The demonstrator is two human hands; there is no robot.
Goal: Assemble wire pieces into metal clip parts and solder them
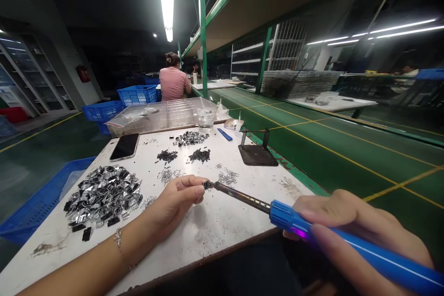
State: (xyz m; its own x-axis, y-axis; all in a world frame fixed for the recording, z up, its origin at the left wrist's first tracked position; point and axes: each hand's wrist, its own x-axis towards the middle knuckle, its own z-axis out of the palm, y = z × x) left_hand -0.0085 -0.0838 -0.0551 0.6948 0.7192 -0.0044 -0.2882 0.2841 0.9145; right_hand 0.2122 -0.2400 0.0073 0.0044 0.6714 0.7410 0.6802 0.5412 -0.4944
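Note:
A small black part is pinched between the thumb and fingers of my left hand, above the white table. My right hand grips the blue handle of a soldering iron, lit purple near the front. The iron's dark tip meets or nearly meets the small part; I cannot tell which. Left of my left hand lies a big heap of black and silver metal parts. Beyond my hands are small piles of black pieces and thin metal bits.
A black iron stand stands at the table's right edge. A phone, a glass jar, a blue cutter-like tool and a clear tray lie farther back. Blue crates stand near a seated person.

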